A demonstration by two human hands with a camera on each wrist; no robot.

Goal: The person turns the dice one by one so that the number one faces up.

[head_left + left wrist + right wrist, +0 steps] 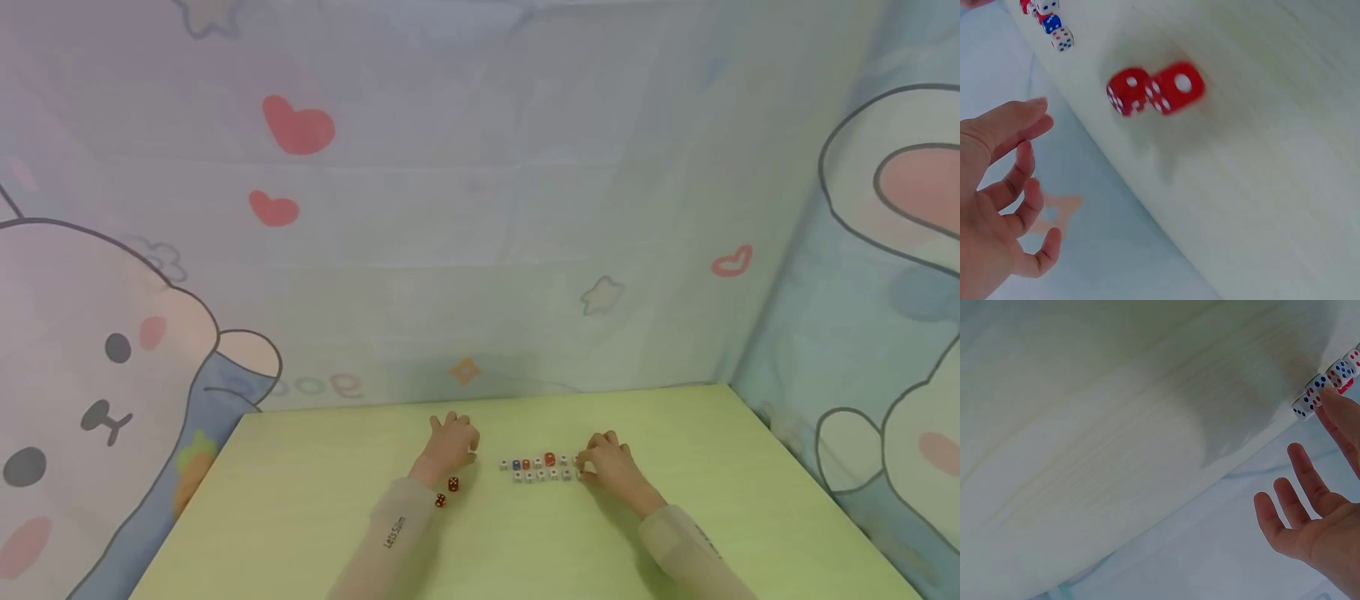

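Note:
Two rows of small dice lie on the table, mostly white dice (542,476), with a blue die (516,465) and red dice (550,459) in the far row. At the right end of the rows, my right hand (611,468) pinches a white die (1317,385) between thumb and index finger; its other fingers are spread. My left hand (450,446) hovers left of the rows, fingers loosely curled, holding nothing. Two translucent red dice with white pips, one (1129,92) beside another (1179,86), sit near the left wrist, apart from the rows.
The pale yellow-green table (300,500) ends at the back against a cartoon-printed cloth (450,208). More printed cloth (922,292) hangs at the right side.

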